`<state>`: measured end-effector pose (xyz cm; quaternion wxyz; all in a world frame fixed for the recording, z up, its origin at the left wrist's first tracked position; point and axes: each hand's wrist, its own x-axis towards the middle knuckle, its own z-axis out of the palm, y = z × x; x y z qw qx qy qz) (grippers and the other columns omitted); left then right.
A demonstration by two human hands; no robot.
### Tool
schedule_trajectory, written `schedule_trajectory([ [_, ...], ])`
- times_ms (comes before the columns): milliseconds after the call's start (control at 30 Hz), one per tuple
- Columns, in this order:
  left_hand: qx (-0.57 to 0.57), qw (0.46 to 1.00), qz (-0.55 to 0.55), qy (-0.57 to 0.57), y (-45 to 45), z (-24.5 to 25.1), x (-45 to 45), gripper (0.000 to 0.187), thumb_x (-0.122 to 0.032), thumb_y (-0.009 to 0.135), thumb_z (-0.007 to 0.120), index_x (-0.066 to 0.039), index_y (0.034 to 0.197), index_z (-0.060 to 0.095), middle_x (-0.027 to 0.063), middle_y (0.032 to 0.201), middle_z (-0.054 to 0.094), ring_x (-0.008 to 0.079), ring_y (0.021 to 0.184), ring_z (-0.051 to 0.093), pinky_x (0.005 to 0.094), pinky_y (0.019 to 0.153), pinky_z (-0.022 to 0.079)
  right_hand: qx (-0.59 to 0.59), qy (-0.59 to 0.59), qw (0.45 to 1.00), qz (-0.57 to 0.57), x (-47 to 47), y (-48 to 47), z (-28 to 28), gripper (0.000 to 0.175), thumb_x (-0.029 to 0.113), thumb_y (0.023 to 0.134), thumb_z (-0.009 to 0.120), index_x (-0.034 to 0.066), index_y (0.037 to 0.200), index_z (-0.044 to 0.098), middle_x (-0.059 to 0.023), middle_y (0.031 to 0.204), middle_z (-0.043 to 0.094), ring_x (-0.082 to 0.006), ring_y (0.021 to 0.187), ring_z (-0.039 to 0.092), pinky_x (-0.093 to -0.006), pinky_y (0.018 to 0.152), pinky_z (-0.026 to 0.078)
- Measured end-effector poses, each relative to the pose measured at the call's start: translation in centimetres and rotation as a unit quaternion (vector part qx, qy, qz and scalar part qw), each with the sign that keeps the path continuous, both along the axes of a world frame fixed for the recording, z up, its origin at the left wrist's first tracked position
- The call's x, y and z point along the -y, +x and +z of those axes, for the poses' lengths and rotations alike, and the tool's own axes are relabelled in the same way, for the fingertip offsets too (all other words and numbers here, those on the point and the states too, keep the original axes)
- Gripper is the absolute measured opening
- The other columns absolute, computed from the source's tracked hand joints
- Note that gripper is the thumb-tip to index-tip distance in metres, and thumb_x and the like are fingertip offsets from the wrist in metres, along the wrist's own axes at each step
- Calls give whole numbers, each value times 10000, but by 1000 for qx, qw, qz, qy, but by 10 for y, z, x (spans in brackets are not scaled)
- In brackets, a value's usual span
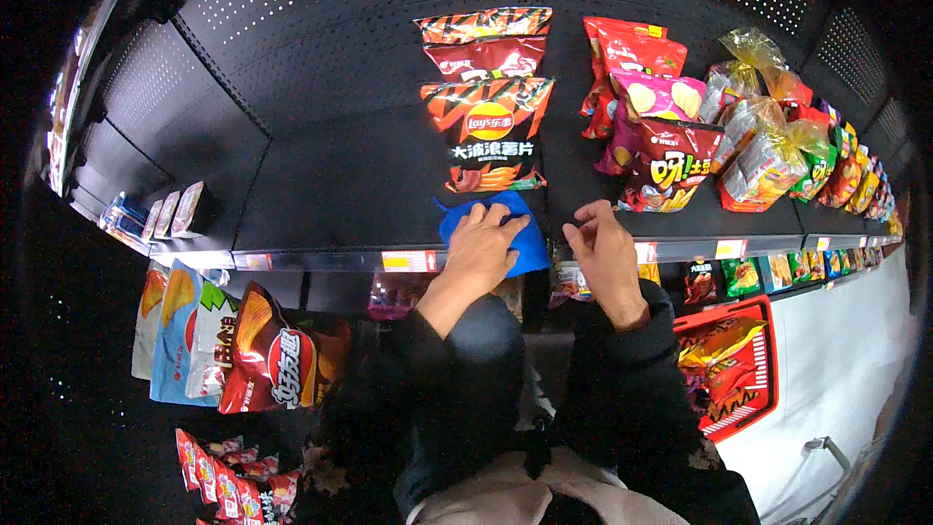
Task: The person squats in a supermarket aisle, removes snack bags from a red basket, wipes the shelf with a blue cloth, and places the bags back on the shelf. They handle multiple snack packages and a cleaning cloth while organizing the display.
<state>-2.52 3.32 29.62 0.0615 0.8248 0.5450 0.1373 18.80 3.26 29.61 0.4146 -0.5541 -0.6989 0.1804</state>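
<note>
My left hand (487,242) presses down on a blue cloth (536,244) at the front edge of a black shelf (328,197). The cloth is partly hidden beneath my fingers and hangs a little over the edge. My right hand (603,251) hovers near the same edge, fingers curled and apart, holding nothing. Directly behind the cloth stands a Lay's potato chip bag (490,135), black and orange, with more bags lined up behind it. Behind and to the right of my right hand is a dark red snack bag (670,164).
Clear-wrapped snack packs (762,160) and other bags continue along the shelf to the right. Price tags (409,261) line its edge. Larger chip bags (270,357) stand on a level below left. At lower right sits a red shopping basket (769,372) holding snack bags.
</note>
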Motion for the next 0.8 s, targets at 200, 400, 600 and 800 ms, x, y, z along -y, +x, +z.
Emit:
schedule_trajectory([
  [200, -29, 999, -26, 29, 10, 1, -6, 603, -110, 766, 729, -156, 1359, 638, 66, 1279, 564, 290, 1153, 527, 409, 948, 481, -64, -2, 998, 22, 7, 13, -5, 179, 89, 950, 694, 12, 1068, 584, -103, 760, 651, -181, 642, 650, -312, 579, 505],
  [400, -108, 993, 39, -9, -8, -1, -5, 611, -44, 772, 707, -168, 1358, 585, 79, 1292, 557, 314, 1197, 547, 452, 949, 524, -129, -4, 990, 48, 8, 20, -8, 142, 76, 970, 668, 6, 1067, 591, -87, 774, 651, -132, 642, 622, -280, 559, 504],
  [600, -186, 968, 166, -16, -52, -7, 3, 499, -51, 840, 676, -132, 1316, 552, 108, 1285, 562, 348, 1194, 587, 482, 932, 542, -173, -21, 981, 89, 12, 22, -6, 90, 65, 985, 636, -3, 1029, 595, -49, 798, 644, -91, 667, 595, -265, 589, 507],
  [800, -236, 913, 327, -70, -110, -19, 3, 396, -142, 941, 592, -114, 1331, 532, 113, 1332, 554, 346, 1212, 597, 503, 912, 552, -178, -26, 978, 109, 19, 30, 2, 73, 64, 995, 620, -7, 995, 601, -42, 781, 631, -90, 653, 580, -257, 587, 486],
])
